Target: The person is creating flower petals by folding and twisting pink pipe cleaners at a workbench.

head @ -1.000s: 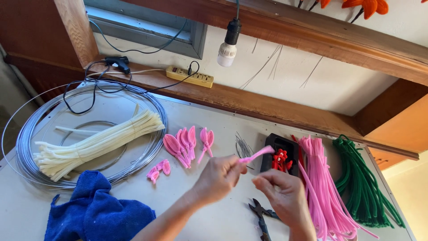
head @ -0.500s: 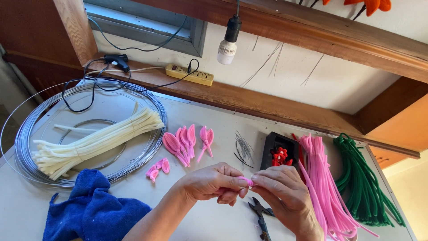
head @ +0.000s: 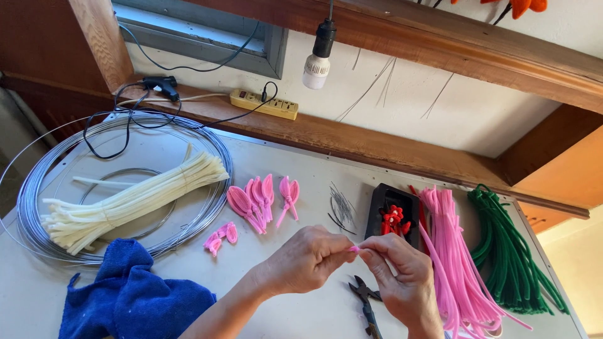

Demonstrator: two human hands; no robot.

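Note:
My left hand [head: 305, 260] and my right hand [head: 402, 276] meet above the table, fingertips pinched together on a small pink pipe-cleaner piece [head: 354, 249]; only its tip shows between the fingers. Just below the hands lie black pliers [head: 367, 301]. Finished pink petal shapes [head: 260, 198] lie further back on the table, with a smaller pink piece [head: 220, 237] to their left.
A bundle of pink pipe cleaners [head: 455, 257] and a green bundle [head: 512, 251] lie at right, beside a black tray with red pieces [head: 396, 216]. Cream pipe cleaners [head: 125, 201] rest inside a wire coil [head: 38, 232]. A blue cloth [head: 135, 295] sits front left. Thin wires [head: 342, 207].
The pink piece stuck out long from my left hand a second ago. Now both hands have closed together over it and only its tip shows.

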